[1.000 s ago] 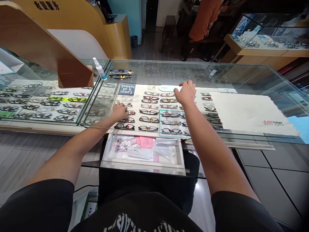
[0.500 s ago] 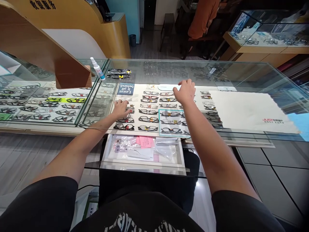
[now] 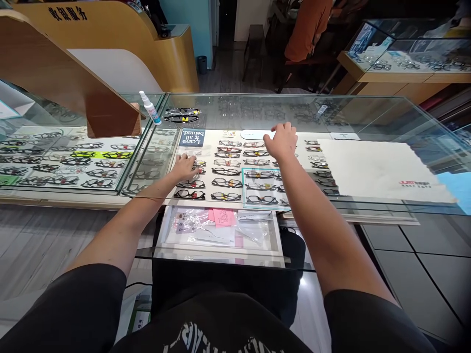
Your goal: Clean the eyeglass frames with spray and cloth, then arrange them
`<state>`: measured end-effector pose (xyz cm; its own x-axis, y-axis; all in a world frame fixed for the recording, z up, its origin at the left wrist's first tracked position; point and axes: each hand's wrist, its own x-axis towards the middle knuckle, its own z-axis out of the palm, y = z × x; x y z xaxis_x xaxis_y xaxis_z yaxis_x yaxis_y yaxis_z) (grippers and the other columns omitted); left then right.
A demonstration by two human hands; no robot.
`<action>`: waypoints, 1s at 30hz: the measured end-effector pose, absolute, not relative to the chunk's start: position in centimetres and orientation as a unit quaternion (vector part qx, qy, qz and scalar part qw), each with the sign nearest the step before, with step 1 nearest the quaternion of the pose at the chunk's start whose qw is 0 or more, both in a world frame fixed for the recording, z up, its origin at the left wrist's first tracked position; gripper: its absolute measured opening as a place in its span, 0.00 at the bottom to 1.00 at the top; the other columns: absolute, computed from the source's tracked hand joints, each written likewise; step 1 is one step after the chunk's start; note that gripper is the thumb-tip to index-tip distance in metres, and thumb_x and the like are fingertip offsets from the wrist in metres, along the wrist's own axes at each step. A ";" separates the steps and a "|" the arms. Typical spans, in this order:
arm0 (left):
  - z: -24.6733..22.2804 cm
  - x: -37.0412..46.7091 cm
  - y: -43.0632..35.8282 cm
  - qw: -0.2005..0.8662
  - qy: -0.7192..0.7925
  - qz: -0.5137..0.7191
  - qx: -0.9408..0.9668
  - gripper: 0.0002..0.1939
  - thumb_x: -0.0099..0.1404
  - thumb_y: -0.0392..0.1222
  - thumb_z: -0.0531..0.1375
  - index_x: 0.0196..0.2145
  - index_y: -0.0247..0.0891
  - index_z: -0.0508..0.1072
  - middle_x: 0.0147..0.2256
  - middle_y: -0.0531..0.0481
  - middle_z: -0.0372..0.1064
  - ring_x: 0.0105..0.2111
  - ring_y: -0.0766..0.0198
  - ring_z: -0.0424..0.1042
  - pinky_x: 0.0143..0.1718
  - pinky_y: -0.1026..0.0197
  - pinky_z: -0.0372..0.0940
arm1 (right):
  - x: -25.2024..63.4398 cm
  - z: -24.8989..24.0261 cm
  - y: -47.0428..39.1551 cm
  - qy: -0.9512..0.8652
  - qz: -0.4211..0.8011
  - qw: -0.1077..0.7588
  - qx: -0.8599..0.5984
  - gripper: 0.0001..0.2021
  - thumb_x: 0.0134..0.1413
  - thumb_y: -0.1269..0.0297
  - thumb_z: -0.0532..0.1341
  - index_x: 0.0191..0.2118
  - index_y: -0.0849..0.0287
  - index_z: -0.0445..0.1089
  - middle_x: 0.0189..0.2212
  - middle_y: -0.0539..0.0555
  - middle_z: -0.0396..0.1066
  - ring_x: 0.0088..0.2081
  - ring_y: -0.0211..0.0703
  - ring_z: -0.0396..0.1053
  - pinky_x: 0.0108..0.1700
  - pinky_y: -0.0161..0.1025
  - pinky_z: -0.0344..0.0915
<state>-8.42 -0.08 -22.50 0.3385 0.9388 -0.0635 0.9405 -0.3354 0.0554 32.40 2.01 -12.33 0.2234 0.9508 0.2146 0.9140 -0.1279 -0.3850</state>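
My left hand [image 3: 184,167] is over the left part of the glass display counter [image 3: 250,113], fingers apart and slightly bent, with nothing seen in it. Eyeglass frames [image 3: 189,194] lie in rows beneath the glass, and some are hidden by that hand. Farther right, my right hand [image 3: 283,141] is over the back rows, its thumb held away from the curved fingers. It holds nothing visible and partly covers a white oval-ended card [image 3: 253,134]. Whether the fingertips touch the glass, I cannot tell. A dark blue card [image 3: 192,138] lies just beyond my left hand.
An open drawer [image 3: 277,240] with plastic bags and pink paper juts out before my lap. A spray bottle [image 3: 150,109] and two pairs of glasses [image 3: 181,118] stand at the back left. A white cloth [image 3: 379,166] covers the right side. Beyond sits a person in orange [image 3: 307,29].
Both hands stay in nearly the same places. The view has shifted slightly, and my left forearm sits a little farther right.
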 end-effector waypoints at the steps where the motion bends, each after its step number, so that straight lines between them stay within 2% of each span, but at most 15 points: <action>1: -22.3 -8.3 -0.4 0.037 0.573 -0.004 0.819 0.32 0.75 0.54 0.54 0.67 0.31 0.71 0.61 0.24 0.76 0.65 0.30 0.64 0.65 0.34 0.54 | 32.4 -12.3 2.0 -0.621 0.041 0.222 -0.751 0.17 0.69 0.55 0.59 0.57 0.56 0.69 0.67 0.72 0.66 0.67 0.74 0.62 0.67 0.71 0.63; 4: -21.6 -7.7 -2.0 0.030 0.551 0.014 0.834 0.30 0.78 0.53 0.52 0.68 0.34 0.71 0.69 0.27 0.70 0.67 0.32 0.63 0.66 0.35 0.53 | 32.4 -12.3 2.0 -0.617 0.035 0.218 -0.755 0.17 0.69 0.55 0.59 0.57 0.56 0.69 0.67 0.71 0.66 0.68 0.74 0.62 0.68 0.70 0.63; 6: -21.3 -7.7 -3.4 0.041 0.520 0.009 0.853 0.27 0.78 0.53 0.54 0.65 0.37 0.75 0.65 0.31 0.75 0.65 0.36 0.66 0.66 0.38 0.55 | 32.4 -12.4 2.1 -0.616 0.030 0.217 -0.757 0.17 0.69 0.55 0.59 0.57 0.56 0.70 0.67 0.71 0.66 0.68 0.74 0.62 0.68 0.69 0.63; 8: -21.0 -8.1 -4.9 0.052 0.480 -0.013 0.876 0.26 0.74 0.57 0.61 0.61 0.40 0.79 0.58 0.33 0.78 0.62 0.36 0.69 0.66 0.39 0.56 | 32.5 -12.6 2.1 -0.616 0.028 0.218 -0.756 0.18 0.69 0.54 0.59 0.57 0.57 0.70 0.67 0.71 0.65 0.68 0.73 0.62 0.68 0.69 0.63; 10: -20.9 -9.0 -6.2 0.047 0.450 -0.043 0.891 0.31 0.68 0.62 0.67 0.59 0.38 0.81 0.58 0.31 0.78 0.62 0.33 0.69 0.67 0.38 0.56 | 32.6 -12.8 2.2 -0.620 0.029 0.221 -0.752 0.18 0.69 0.54 0.58 0.57 0.56 0.69 0.67 0.71 0.65 0.68 0.74 0.62 0.68 0.70 0.64; 12: -21.0 -10.1 -7.2 0.037 0.442 -0.080 0.892 0.37 0.63 0.66 0.71 0.60 0.36 0.81 0.63 0.28 0.74 0.64 0.29 0.67 0.66 0.37 0.57 | 32.8 -12.9 2.4 -0.626 0.030 0.226 -0.746 0.18 0.68 0.53 0.58 0.57 0.55 0.69 0.67 0.72 0.65 0.67 0.75 0.62 0.68 0.72 0.63; 14: -21.2 -10.9 -7.7 0.036 0.456 -0.115 0.882 0.39 0.62 0.67 0.74 0.60 0.37 0.82 0.68 0.27 0.70 0.67 0.28 0.65 0.66 0.37 0.58 | 33.0 -13.1 2.5 -0.628 0.032 0.225 -0.744 0.18 0.68 0.52 0.58 0.57 0.55 0.68 0.67 0.72 0.65 0.68 0.75 0.62 0.67 0.73 0.63; 18: -21.5 -11.2 -7.6 0.041 0.482 -0.140 0.864 0.33 0.64 0.62 0.75 0.60 0.41 0.83 0.69 0.30 0.70 0.67 0.29 0.64 0.66 0.39 0.58 | 33.2 -13.3 2.8 -0.631 0.032 0.224 -0.742 0.19 0.68 0.51 0.58 0.58 0.55 0.68 0.66 0.72 0.64 0.67 0.76 0.62 0.67 0.75 0.63; 21: -21.7 -11.0 -7.4 0.040 0.490 -0.135 0.860 0.30 0.64 0.56 0.77 0.59 0.40 0.83 0.68 0.28 0.70 0.67 0.29 0.64 0.65 0.38 0.59 | 33.2 -13.3 2.8 -0.635 0.030 0.231 -0.737 0.18 0.69 0.50 0.58 0.57 0.54 0.68 0.66 0.72 0.65 0.67 0.76 0.62 0.67 0.75 0.63; 26: -21.6 -11.5 -7.7 0.036 0.500 -0.114 0.858 0.28 0.66 0.52 0.76 0.60 0.40 0.83 0.68 0.29 0.70 0.66 0.29 0.65 0.63 0.37 0.60 | 33.0 -13.3 2.8 -0.624 0.030 0.220 -0.749 0.18 0.69 0.53 0.59 0.58 0.57 0.68 0.67 0.73 0.64 0.68 0.76 0.61 0.68 0.74 0.62; 30: -21.2 -11.9 -8.6 0.042 0.481 -0.101 0.870 0.12 0.70 0.49 0.71 0.49 0.45 0.87 0.67 0.35 0.72 0.67 0.34 0.64 0.63 0.38 0.58 | 33.1 -13.5 3.0 -0.629 0.027 0.226 -0.743 0.18 0.69 0.52 0.58 0.57 0.56 0.68 0.66 0.72 0.64 0.67 0.77 0.61 0.67 0.75 0.62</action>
<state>-11.93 -8.64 -21.23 0.5168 0.8284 -0.2158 0.8455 -0.5335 -0.0230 33.13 2.96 -13.54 0.2070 0.9474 0.2441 0.9229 -0.1064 -0.3700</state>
